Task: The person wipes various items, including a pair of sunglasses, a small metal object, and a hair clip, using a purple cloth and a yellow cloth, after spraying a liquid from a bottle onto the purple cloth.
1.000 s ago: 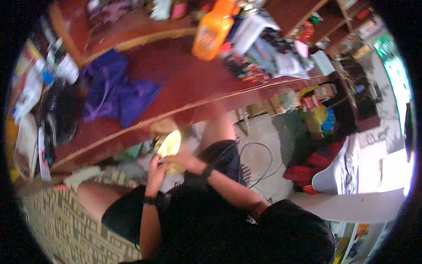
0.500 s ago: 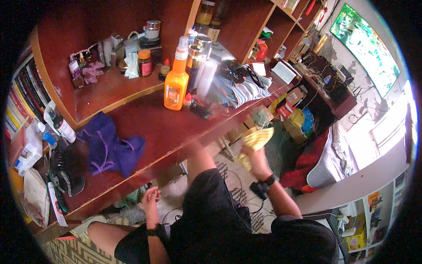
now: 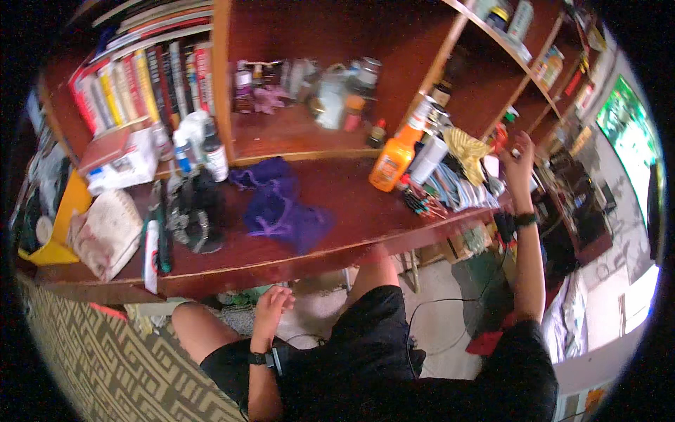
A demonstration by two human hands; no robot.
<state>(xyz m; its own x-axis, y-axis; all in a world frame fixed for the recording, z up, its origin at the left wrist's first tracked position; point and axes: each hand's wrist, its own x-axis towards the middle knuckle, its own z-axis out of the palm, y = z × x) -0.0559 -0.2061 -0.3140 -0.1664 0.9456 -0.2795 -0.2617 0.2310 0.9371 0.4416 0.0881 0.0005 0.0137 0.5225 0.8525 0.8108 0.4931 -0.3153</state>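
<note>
My right hand (image 3: pixel 518 160) is raised at the right end of the desk, fingers apart and loosely bent, just right of a yellow striped cloth (image 3: pixel 467 153). The cloth lies crumpled over the bottles and a blue-and-white striped cloth (image 3: pixel 457 191), apart from my fingers. Over my lap, below the desk's front edge, my left hand (image 3: pixel 273 308) hangs half curled with nothing in it. Left of the yellow cloth, an orange spray bottle (image 3: pixel 396 158) appears tilted. A crumpled purple cloth (image 3: pixel 278 205) rests mid-desk.
Books (image 3: pixel 144 88) fill the left shelf. Bottles, a black shoe-like item (image 3: pixel 198 214) and a stained pale cloth (image 3: pixel 109 232) crowd the desk's left end. Jars (image 3: pixel 355 109) stand in the middle compartment. A cable (image 3: pixel 443 300) runs over the floor below.
My right hand has lifted from beside my knee to the desk's right end and let go of the yellow cloth, now on the pile there. The view has swung left.
</note>
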